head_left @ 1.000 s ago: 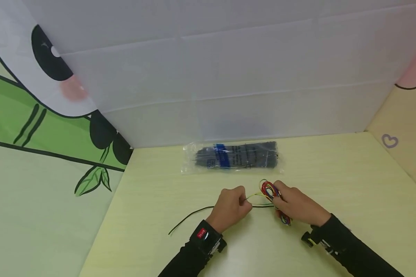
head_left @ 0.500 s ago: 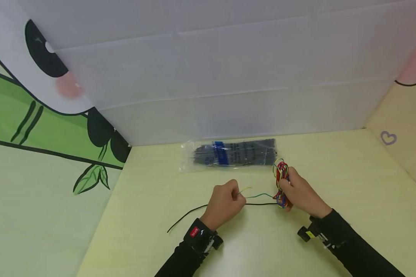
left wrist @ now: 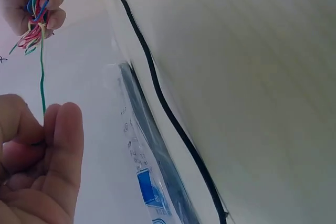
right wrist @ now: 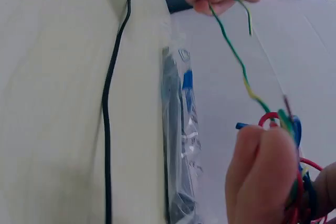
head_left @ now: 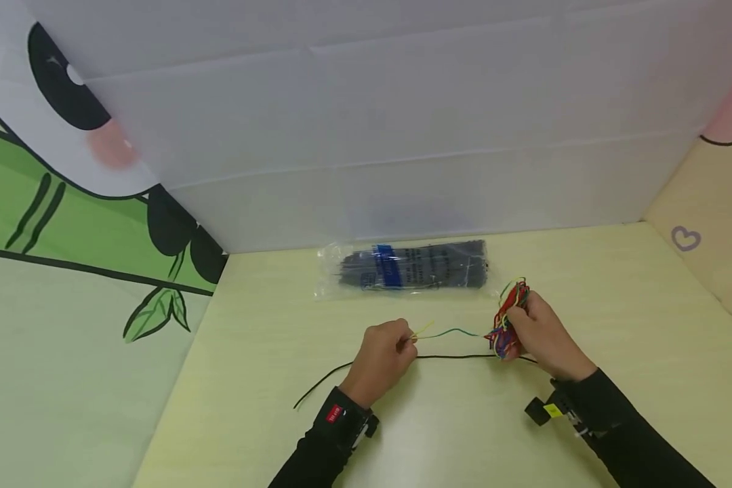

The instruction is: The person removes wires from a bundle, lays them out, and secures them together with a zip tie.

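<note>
My left hand pinches a thin green-and-yellow wire between thumb and finger, a short loose end sticking out past the fingertips. That wire runs across to a looped bundle of coloured wires, red, blue, yellow and green, which my right hand grips above the table. In the right wrist view the bundle is partly hidden behind my fingers, and the wire bends slightly on its way to the left hand. Below both hands, a black cord lies across the table.
A clear plastic bag of dark grey cable ties with a blue label lies at the back of the table. Behind it rises a white sheet wall. A printed cartoon panel stands at the left.
The right hand has moved right and away from me with the bundle, turning it upright. The left hand has shifted slightly left. A longer stretch of green wire now spans between them.
</note>
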A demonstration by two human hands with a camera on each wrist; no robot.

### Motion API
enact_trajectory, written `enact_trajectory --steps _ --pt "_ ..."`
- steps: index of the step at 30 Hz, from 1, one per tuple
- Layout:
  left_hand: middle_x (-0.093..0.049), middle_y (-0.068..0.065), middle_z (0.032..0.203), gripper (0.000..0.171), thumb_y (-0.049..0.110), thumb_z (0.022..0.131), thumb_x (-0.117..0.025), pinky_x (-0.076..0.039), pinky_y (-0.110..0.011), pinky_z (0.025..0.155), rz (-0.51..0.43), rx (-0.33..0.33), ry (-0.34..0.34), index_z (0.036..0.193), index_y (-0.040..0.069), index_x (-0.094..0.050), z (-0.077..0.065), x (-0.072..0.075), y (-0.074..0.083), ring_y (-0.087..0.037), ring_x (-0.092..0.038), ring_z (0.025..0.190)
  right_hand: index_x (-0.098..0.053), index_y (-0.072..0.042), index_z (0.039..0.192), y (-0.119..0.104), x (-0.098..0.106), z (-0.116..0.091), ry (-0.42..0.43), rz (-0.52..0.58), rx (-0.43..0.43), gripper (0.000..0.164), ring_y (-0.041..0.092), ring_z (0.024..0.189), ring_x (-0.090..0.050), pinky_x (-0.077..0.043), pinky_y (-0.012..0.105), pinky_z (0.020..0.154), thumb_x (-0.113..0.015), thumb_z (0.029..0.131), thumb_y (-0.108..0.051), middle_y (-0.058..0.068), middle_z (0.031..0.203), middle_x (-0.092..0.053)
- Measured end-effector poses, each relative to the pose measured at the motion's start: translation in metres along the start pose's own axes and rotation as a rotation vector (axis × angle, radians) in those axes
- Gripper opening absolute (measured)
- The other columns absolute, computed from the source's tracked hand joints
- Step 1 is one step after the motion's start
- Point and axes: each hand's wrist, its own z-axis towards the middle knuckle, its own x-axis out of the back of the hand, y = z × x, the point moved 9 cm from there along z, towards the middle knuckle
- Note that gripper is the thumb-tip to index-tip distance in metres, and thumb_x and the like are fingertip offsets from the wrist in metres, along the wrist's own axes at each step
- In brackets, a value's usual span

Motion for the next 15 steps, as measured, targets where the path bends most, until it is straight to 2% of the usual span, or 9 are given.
enact_trajectory --steps 5,8,10,12,15 --pt "-0.066 0.005 0.076 0.019 -0.004 0.082 -0.059 -0.044 -0.015 0.058 -0.050 -0.005 0.103 0.083 0.013 -0.066 -0.002 0.015 -0.006 -0.001 -0.051 0.062 -0.036 0.001 0.106 -0.003 0.009 0.000 0.018 -0.176 -0.009 0.025 0.020 0.052 -0.049 -0.049 0.040 0.048 -0.030 0.106 -0.023 0.013 0.077 -0.050" --pt "-0.066 0.005 0.076 0.019 -0.004 0.082 -0.060 -0.048 -0.016 0.061 -0.061 -0.008 0.122 0.082 0.015 -0.065 -0.001 0.017 -0.004 -0.001 -0.055 0.065 -0.037 0.001 0.108 -0.003 0.012 0.001 0.027 -0.207 -0.009 0.024 0.017 0.053 -0.049 -0.049 0.038 0.050 -0.031 0.106 -0.023 0.012 0.080 -0.051" --pt "-0.061 0.004 0.073 0.018 -0.004 0.081 -0.059 -0.048 -0.017 0.062 -0.042 -0.010 0.111 0.078 0.014 -0.060 -0.001 0.012 -0.001 -0.004 -0.053 0.065 -0.036 0.001 0.112 -0.002 0.014 0.001 0.037 -0.174 0.002 0.025 0.021 0.056 -0.054 -0.053 0.037 0.053 -0.032 0.106 -0.023 0.016 0.086 -0.052" --pt "-0.059 0.002 0.074 0.017 -0.003 0.080 -0.060 -0.048 -0.020 0.064 0.038 -0.012 0.117 0.079 0.013 -0.056 0.000 0.008 0.005 -0.008 -0.052 0.067 -0.034 0.002 0.117 -0.001 0.012 0.002 0.035 -0.130 0.025 0.028 0.026 0.064 -0.061 -0.056 0.040 0.058 -0.032 0.107 -0.024 0.022 0.096 -0.054" --pt "-0.061 -0.005 0.094 0.021 0.000 0.079 -0.063 -0.049 -0.028 0.077 0.269 -0.028 0.141 0.095 0.011 -0.058 0.008 0.003 0.018 -0.017 -0.056 0.084 -0.034 0.002 0.120 0.000 0.008 0.005 0.024 -0.093 0.052 0.029 0.030 0.068 -0.065 -0.058 0.041 0.061 -0.033 0.107 -0.024 0.026 0.102 -0.054"
